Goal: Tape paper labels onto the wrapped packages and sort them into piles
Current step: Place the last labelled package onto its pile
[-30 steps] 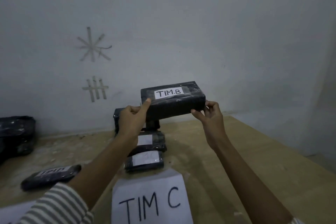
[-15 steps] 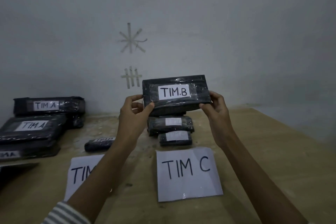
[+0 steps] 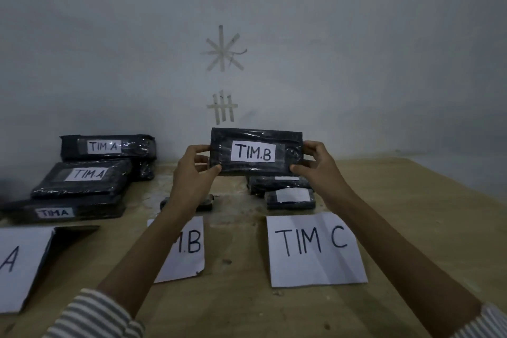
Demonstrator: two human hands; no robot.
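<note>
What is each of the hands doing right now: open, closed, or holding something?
Left hand: grips the left end of the TIM.B package.
Right hand: grips its right end.

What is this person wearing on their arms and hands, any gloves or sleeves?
No gloves: the left hand and right hand are bare, with no ring or watch that I can see. The forearms are uncovered too. The left sleeve has thin grey and white stripes and ends near the elbow. The right sleeve, barely in view at the corner, has the same stripes.
</note>
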